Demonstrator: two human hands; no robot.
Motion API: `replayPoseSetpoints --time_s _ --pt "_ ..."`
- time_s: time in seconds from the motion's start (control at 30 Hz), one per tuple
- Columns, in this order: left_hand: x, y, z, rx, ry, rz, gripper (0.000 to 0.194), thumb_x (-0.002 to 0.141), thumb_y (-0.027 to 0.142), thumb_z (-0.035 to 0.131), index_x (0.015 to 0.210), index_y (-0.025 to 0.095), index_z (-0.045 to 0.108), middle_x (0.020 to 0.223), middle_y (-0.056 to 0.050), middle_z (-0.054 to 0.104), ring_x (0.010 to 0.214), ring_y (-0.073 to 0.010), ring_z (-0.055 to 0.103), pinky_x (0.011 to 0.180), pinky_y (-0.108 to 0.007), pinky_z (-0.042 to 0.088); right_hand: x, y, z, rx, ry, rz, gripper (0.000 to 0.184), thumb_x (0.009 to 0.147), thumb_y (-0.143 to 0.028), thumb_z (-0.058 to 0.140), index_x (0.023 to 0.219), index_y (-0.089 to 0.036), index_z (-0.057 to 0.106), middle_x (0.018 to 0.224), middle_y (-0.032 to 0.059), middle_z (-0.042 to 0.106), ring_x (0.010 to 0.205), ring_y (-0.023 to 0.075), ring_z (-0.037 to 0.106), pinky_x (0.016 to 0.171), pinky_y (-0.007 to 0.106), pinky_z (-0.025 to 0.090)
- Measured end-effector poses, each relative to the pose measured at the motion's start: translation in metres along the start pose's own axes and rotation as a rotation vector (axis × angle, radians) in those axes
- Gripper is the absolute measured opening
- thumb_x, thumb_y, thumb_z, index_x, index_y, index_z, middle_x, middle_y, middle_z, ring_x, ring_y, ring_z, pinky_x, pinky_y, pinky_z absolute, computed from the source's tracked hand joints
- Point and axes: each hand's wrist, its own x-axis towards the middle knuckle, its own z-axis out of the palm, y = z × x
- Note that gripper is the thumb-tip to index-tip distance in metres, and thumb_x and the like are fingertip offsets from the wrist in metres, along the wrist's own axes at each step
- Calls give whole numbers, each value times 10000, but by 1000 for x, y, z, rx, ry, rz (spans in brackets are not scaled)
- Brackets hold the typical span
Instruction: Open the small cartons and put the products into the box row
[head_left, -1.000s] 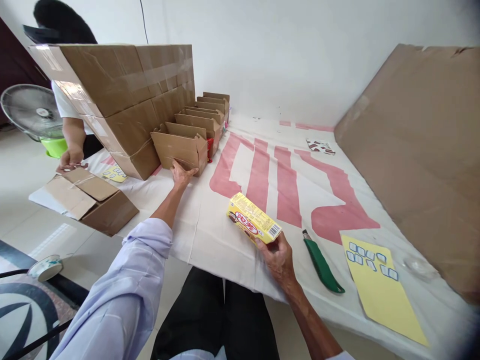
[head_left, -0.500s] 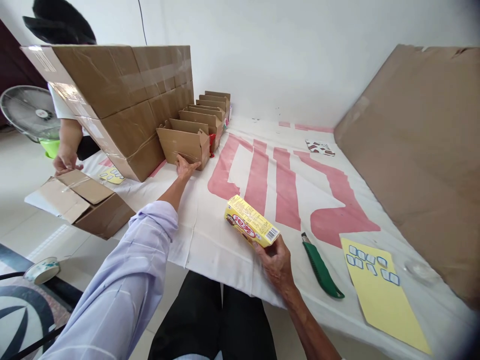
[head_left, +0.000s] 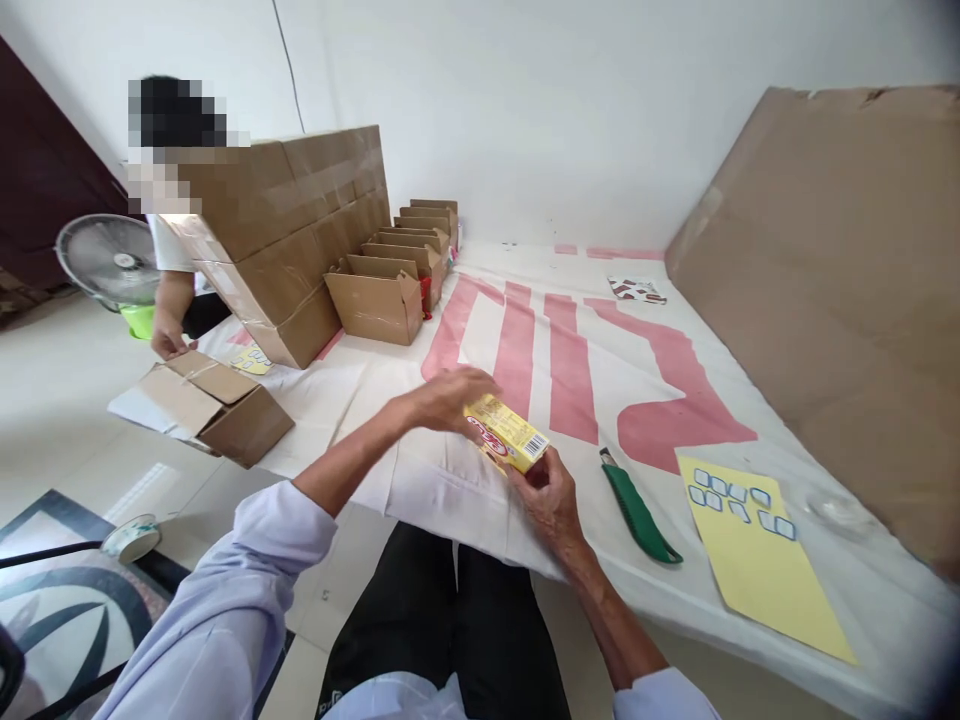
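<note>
Yellow snack carton (head_left: 511, 430) over the white tablecloth (head_left: 427, 485), near its front edge; my right hand (head_left: 550, 500) grips its near end; my left hand (head_left: 451, 398) blurred at the far end, can't tell if closed; probably light, stiffish, dentable card, best held gently by the ends.

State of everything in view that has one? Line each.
Yellow box: held tilted; visible faces closed, far end hidden
Right hand: gripping the near end
Left hand: blurred at the far end, grip unclear
Row of cartons: upright, top flaps raised
Stacked cartons: closed, taped
Co-worker's carton: flaps folded down
Green cutter: lying down, blade extension unclear
Fan: spinning or not, unclear
</note>
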Motion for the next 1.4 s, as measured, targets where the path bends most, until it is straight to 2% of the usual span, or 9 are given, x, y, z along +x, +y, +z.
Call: replayPoseSetpoints --time_s 0.13,0.23,0.37,0.5,0.63,0.73,0.83,1.0,1.4 --pt "13 45 11 370 -177 -77 527 906 243 802 1406 228 637 1410 -142 696 1353 -342 604 1003 -450 526 2 0 -1 -29 5 -33 375 830 -538 807 997 -251 633 742 -21 641 632 182 553 596 325 502" --pt "8 37 3 425 -177 -149 442 932 217 754 1359 241 645 1369 -125 696 1284 -317 628 966 -414 529 3 -1 -2 -4 1 -52 448 827 -504 785 1166 -238 659 770 -19 653 651 198 586 632 347 531" --pt "-21 -19 -44 420 -34 -314 374 869 260 825 1220 264 696 1273 -110 706 1204 -314 645 972 -389 534 1 -2 -3 -3 -21 -49 505 846 -494 773 1267 -240 661 784 -20 656 679 209 610 698 371 554" --pt "-51 -90 -102 406 174 -632 419 773 244 887 1160 265 729 1244 -98 696 1240 -341 622 1060 -408 531 0 -3 -4 -10 -37 -31 497 852 -483 769 1276 -240 679 759 -27 647 677 213 612 717 380 557" --pt "-63 -138 -126 411 226 -776 499 709 156 879 1180 250 741 1261 -131 661 1299 -401 590 1136 -516 513 -1 -4 -4 -11 -42 -36 469 868 -462 760 1274 -242 682 808 -14 689 675 204 613 737 386 564" --pt "-66 -154 -115 403 348 -858 616 727 185 901 1304 274 703 1439 -158 578 1435 -442 507 1188 -577 484 -1 -3 -4 -25 -46 -21 466 875 -460 755 1280 -242 680 792 -19 672 678 206 610 732 384 555" --pt "-70 -156 -89 393 553 -952 734 743 235 927 1406 274 614 1520 -178 513 1461 -455 479 1192 -605 490 -1 -2 -4 -40 -50 -9 461 878 -461 751 1279 -244 680 765 -29 647 676 207 602 725 383 544" --pt "-73 -148 -53 371 804 -1025 549 827 316 874 1279 249 570 1426 -179 514 1389 -440 523 1175 -588 515 -1 -1 -3 -44 -54 -37 440 880 -452 746 1263 -245 683 730 -40 627 668 206 600 726 380 545" --pt "-74 -147 -29 182 1012 -1212 541 832 369 852 1234 243 513 1422 -180 569 1407 -383 553 1192 -522 509 -1 -2 -3 -35 -52 -52 406 894 -460 725 1244 -262 671 739 -30 667 651 205 598 726 383 559"
